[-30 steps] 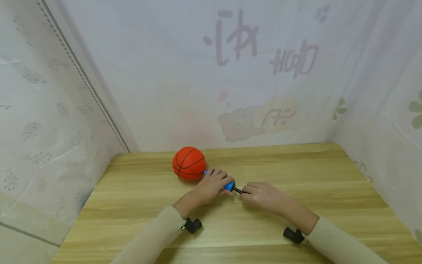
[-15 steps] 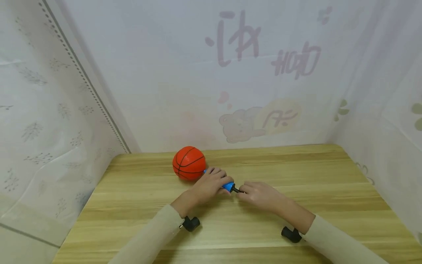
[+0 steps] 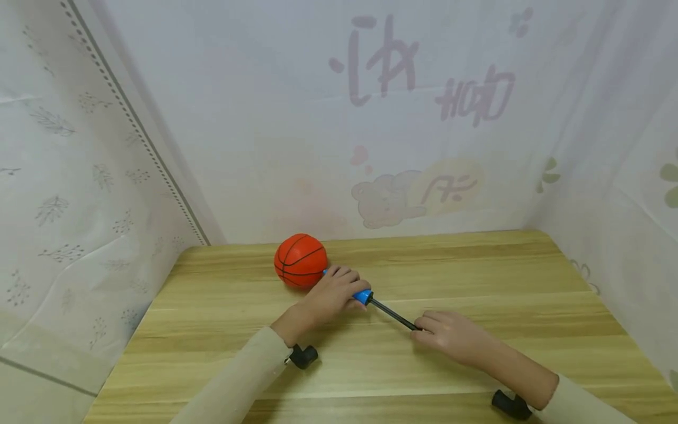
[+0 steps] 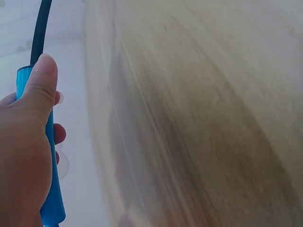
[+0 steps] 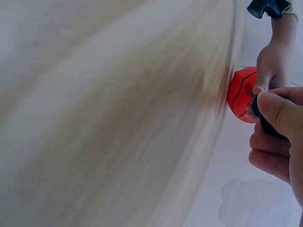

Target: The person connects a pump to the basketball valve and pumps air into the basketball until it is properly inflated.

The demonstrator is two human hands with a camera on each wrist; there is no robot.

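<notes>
An orange-red ball (image 3: 301, 261) with black basketball lines sits toward the back left of the table. Its lower right side meets the tip of a blue hand pump (image 3: 362, 296). My left hand (image 3: 332, 296) grips the pump's barrel, thumb along it in the left wrist view, where the blue barrel (image 4: 56, 198) shows below the palm. From the barrel's near end a long stretch of dark rod (image 3: 393, 314) sticks out. My right hand (image 3: 450, 337) holds the black handle (image 5: 271, 124) at the rod's end, fingers curled round it in the right wrist view.
The wood-grain table (image 3: 477, 265) has a pale printed cloth (image 3: 265, 118) behind it and along both sides. A black wrist mount (image 3: 303, 357) hangs under the left forearm, and another mount (image 3: 511, 405) under the right.
My right hand first moves slightly in toward the barrel, then draws away to the lower right, baring far more rod. The left hand and ball shift slightly left.
</notes>
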